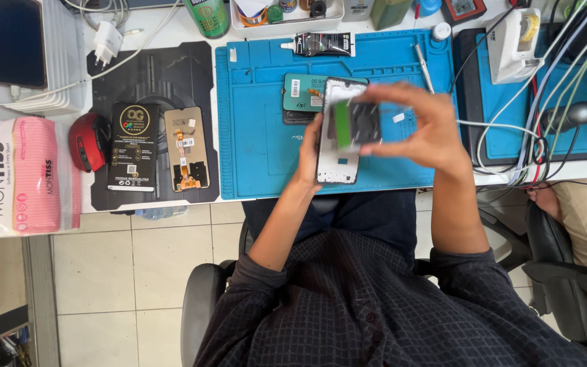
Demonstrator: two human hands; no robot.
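Note:
My left hand (309,155) grips a phone frame (338,163) by its left edge, holding it above the blue work mat (259,136). My right hand (424,128) pinches a small dark rectangular part with a green strip (354,124) over the upper half of the phone frame. Under the phone, on the mat, lies a teal phone back cover (300,92).
A black mat on the left carries a black flat box (133,146), a display panel with a flex cable (187,148) and a red mouse (88,141). A tissue pack (25,173), a white charger (107,39), a glue tube (323,44), tweezers (422,66) and tangled cables (538,129) lie around.

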